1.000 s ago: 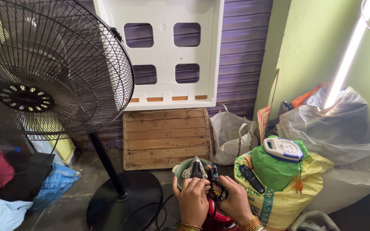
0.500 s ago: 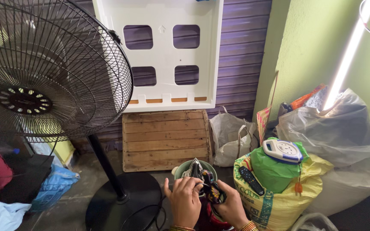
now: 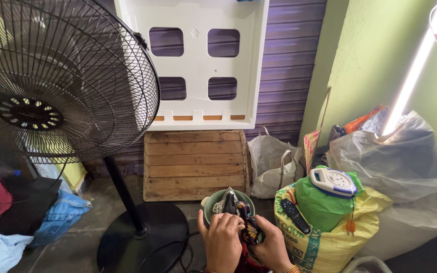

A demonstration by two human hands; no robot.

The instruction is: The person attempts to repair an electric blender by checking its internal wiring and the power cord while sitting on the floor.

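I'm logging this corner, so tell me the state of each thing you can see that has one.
left hand: gripping the dark patterned bundle
right hand: gripping the same bundle
green bowl: upright, filled
pedestal fan: upright, blades unclear
wooden panel: leaning on the wall
yellow sack: full, remote on top
tube light: lit
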